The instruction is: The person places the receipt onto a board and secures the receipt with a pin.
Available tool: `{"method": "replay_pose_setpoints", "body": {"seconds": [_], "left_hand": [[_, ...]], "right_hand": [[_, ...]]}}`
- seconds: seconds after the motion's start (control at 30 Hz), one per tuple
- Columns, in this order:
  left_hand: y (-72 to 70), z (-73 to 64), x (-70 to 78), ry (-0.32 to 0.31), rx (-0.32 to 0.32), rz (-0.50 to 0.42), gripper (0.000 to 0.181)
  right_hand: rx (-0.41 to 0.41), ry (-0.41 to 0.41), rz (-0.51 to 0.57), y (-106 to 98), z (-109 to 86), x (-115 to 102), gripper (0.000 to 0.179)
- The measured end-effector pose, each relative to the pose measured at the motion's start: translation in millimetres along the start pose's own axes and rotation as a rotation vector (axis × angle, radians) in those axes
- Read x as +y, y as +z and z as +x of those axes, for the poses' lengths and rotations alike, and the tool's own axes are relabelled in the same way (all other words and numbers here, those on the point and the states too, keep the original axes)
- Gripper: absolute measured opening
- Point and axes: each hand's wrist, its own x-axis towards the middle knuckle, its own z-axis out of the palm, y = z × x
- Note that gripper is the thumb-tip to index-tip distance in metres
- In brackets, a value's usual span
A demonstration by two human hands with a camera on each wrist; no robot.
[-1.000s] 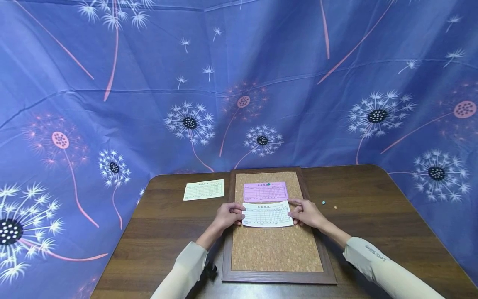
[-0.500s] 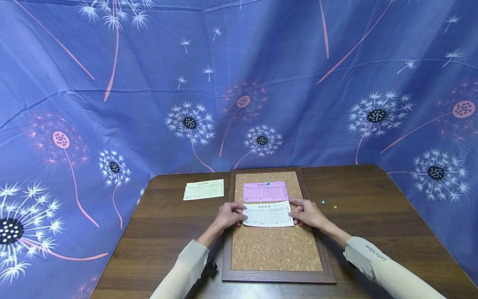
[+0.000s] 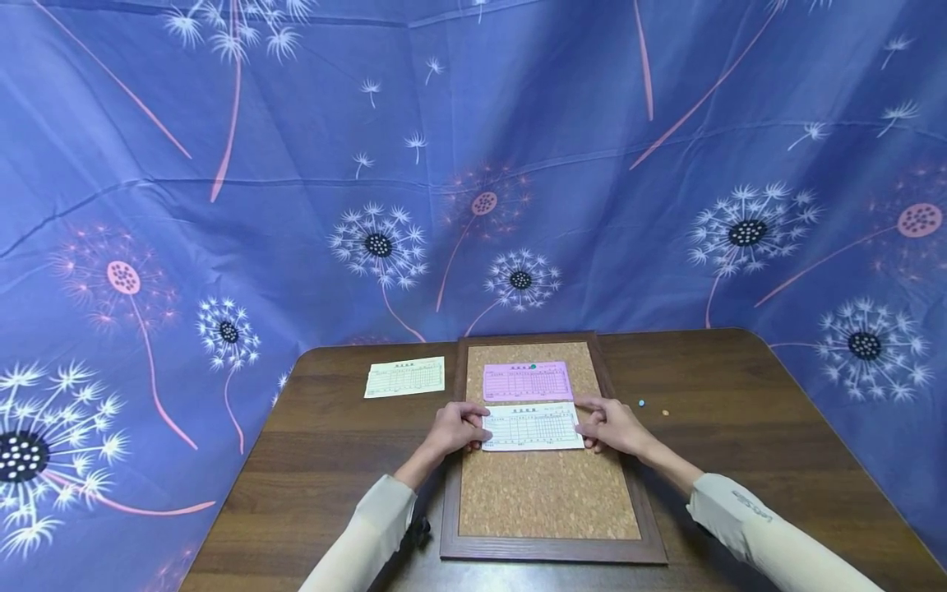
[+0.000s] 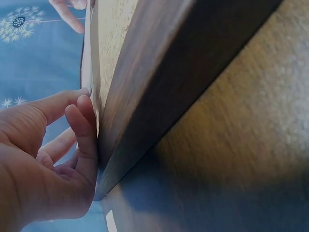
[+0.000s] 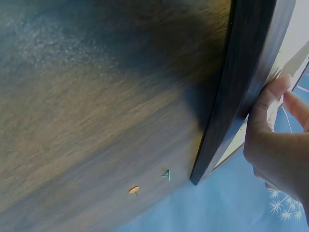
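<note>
A white printed form slip (image 3: pixel 531 427) lies nearly flat across the framed cork board (image 3: pixel 547 497). My left hand (image 3: pixel 454 427) holds the slip's left edge with thumb and fingers. At its right edge, my right hand (image 3: pixel 612 425) pinches it in the same manner. Directly above is a pink form slip (image 3: pixel 525 381), with a green thumbtack (image 3: pixel 533 367) at its top edge. In the left wrist view, the left fingers (image 4: pixel 82 121) are at the paper's edge beside the frame. The right wrist view has the right thumb (image 5: pixel 277 89) against the paper near the frame.
Pale green slips (image 3: pixel 404 377) lie on the wooden table (image 3: pixel 318 477) left of the board. To its right are a blue-green thumbtack (image 5: pixel 167 174) and an orange thumbtack (image 5: pixel 133 190). A blue dandelion-patterned cloth (image 3: pixel 473 148) hangs behind the table.
The white slip has flattened, and its top edge now sits straighter beneath the pink slip. Both hands have shifted very slightly right and keep their hold.
</note>
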Motion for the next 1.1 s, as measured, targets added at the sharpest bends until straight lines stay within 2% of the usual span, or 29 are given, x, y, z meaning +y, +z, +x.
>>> {"method": "replay_pose_setpoints", "body": {"seconds": [0.47, 0.83, 1.1], "left_hand": [[-2.0, 1.0, -2.5, 0.023, -0.019, -0.002, 0.037], [-3.6, 2.2, -3.7, 0.034, -0.024, -0.018, 0.038], [-3.8, 2.7, -4.3, 0.032, -0.014, -0.017, 0.036]], "right_hand": [[-0.036, -0.048, -0.012, -15.6, -13.8, -0.7, 0.052], [-0.006, -0.094, -0.057, -33.2, -21.4, 9.3, 0.043], [0.029, -0.042, -0.071, -45.3, -24.8, 14.9, 0.041]]}}
